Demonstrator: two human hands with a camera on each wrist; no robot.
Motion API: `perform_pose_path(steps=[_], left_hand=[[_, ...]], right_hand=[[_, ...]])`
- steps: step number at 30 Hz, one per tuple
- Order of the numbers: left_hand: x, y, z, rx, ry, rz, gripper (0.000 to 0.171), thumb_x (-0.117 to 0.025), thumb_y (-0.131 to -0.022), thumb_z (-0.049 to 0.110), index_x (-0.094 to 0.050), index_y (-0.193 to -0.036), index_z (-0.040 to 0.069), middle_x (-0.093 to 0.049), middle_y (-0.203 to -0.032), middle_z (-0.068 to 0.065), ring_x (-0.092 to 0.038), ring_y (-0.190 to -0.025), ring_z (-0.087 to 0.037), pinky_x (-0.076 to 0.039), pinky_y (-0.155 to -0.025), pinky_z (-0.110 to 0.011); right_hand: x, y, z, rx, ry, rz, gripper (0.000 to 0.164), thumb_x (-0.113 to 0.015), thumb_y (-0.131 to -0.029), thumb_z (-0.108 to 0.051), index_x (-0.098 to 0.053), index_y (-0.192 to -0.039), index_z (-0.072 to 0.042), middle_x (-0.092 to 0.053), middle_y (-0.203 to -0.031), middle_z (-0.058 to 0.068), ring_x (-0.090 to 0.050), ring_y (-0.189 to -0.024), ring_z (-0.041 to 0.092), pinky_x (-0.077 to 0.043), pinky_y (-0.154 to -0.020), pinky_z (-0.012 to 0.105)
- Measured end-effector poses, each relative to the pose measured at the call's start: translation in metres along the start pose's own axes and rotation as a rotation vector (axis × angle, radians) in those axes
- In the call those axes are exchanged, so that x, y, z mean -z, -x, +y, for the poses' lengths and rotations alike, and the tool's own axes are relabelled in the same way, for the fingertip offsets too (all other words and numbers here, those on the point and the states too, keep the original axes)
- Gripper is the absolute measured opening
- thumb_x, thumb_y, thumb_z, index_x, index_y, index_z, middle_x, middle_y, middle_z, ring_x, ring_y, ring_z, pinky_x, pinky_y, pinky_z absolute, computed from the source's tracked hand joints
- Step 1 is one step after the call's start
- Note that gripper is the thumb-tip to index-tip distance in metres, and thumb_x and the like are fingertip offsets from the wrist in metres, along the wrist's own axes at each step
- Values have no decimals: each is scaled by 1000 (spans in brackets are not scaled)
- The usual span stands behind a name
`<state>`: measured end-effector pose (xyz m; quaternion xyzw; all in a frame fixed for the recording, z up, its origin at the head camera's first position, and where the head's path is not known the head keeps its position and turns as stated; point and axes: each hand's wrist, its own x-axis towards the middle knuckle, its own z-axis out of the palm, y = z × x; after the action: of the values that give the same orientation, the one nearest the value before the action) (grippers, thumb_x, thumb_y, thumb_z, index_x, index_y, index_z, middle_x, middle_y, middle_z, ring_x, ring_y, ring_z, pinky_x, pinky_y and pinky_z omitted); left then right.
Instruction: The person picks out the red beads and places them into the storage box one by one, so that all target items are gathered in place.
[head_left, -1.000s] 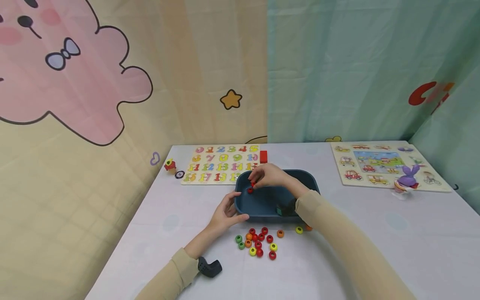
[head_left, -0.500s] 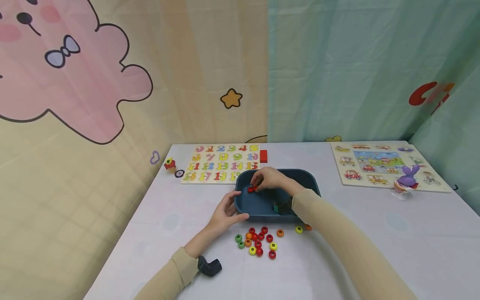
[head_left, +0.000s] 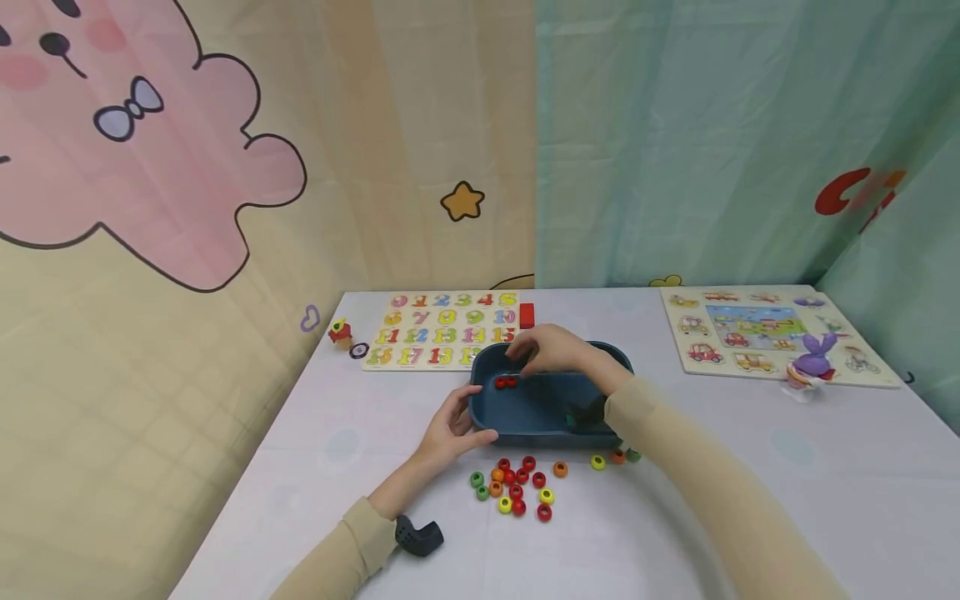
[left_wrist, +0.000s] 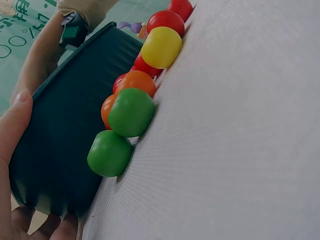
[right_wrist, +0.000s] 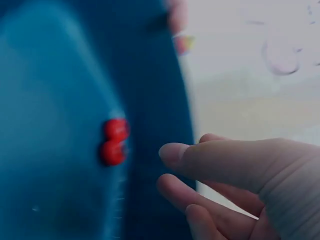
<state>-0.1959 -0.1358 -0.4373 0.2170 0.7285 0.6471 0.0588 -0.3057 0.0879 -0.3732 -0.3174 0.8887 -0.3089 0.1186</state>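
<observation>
A dark blue tray (head_left: 517, 412) lies on a white-covered table (head_left: 570, 554), its long axis running left to right across the person. The left hand (head_left: 450, 429) grips the tray's left end, thumb against the near wall. The right hand (head_left: 553, 348), holding nothing, hovers over the far rim left of center, thumb and forefinger parted and directed left and down. Red, orange, yellow and green beads (head_left: 510, 477) are scattered just nearer the person than the tray, several with holes facing up. Inside, two red beads (right_wrist: 116, 129) touch near the far left corner, their row parallel to the tray's length.
</observation>
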Motion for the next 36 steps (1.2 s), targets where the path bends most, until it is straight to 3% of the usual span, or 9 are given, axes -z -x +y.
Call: perform_pose_path(steps=[7, 15, 21, 26, 36], left_hand=[[1, 0, -1, 5, 7, 2, 70, -69, -77, 11, -29, -133, 0, -22, -143, -17, -27, -128, -31, -30, -100, -41], [2, 0, 0, -2, 6, 14, 70, -70, -77, 11, -30, -132, -1, -25, -141, -18, -31, -126, -32, -31, -99, -41], [1, -1, 2, 0, -9, 17, 67, -70, -77, 12, -32, -131, 3, -24, -142, -19, -30, -126, -35, -31, -99, -42], [0, -1, 3, 13, -20, 31, 63, -71, -76, 11, -36, -129, 9, -24, -142, -18, -30, -126, -34, -32, -98, -41], [-1, 0, 2, 8, -27, 28, 65, -70, -77, 10, -34, -130, 5, -24, -142, -18, -30, -126, -34, -32, -98, -41]], right_hand=[[15, 48, -17, 163, -76, 67, 32, -69, -78, -14, -62, -109, -13, -62, -104, 4, -60, -78, 8, -52, -69, 24], [-11, 101, -32, 322, -132, 75, 24, -66, -81, -25, -62, -104, -18, -64, -99, 0, -59, -78, 5, -52, -60, 24], [-46, 122, -31, 317, -176, 32, 23, -68, -80, -18, -63, -102, -17, -64, -93, -3, -58, -72, 3, -51, -55, 22], [-69, 127, -25, 269, -181, 21, 24, -69, -78, -14, -64, -102, -15, -65, -91, -2, -56, -67, 2, -50, -53, 22], [-87, 126, -17, 211, -75, 16, 24, -67, -80, -19, -64, -103, -23, -62, -95, -10, -47, -61, 2, -45, -53, 17]])
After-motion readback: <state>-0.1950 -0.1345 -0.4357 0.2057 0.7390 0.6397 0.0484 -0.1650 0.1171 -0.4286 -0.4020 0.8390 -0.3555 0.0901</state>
